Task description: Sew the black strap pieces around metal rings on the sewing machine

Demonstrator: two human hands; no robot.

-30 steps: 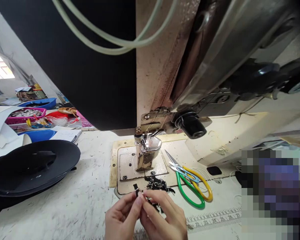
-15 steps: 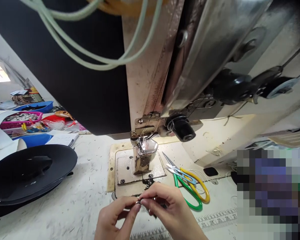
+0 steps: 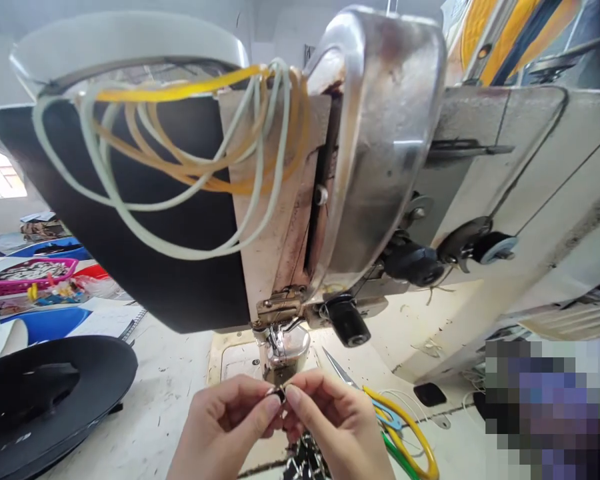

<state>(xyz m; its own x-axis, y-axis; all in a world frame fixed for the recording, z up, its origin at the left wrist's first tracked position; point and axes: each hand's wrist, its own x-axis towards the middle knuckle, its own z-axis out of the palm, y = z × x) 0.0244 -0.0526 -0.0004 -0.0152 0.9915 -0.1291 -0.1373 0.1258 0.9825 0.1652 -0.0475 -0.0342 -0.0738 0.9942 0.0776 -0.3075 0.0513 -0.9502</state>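
Observation:
My left hand (image 3: pixel 230 423) and my right hand (image 3: pixel 337 420) meet at the lower middle of the head view. Both pinch a small shiny metal piece with a dark part (image 3: pixel 280 393) between thumbs and forefingers; its exact kind is too small to make out. Just beneath the hands lies a cluster of shiny metal and black pieces (image 3: pixel 306 460), partly covered by my right hand. Behind my fingertips stands the post bed (image 3: pixel 293 348) of a sewing machine (image 3: pixel 275 220), with its presser foot above it. The hands are in front of the post, apart from the needle area.
Scissors with yellow and green handles (image 3: pixel 410 427) lie right of my hand, a light-blue-handled pair (image 3: pixel 387 415) with them. At left rests a stack of black round pieces (image 3: pixel 55 393). Farther back are a pink basket (image 3: pixel 30 277) and a blue tray (image 3: pixel 50 323). Tubes hang over the machine head.
The view has tilted upward, so the machine's top and looped tubes now show. My hands have closed in around the small metal piece, and the cluster below shows more.

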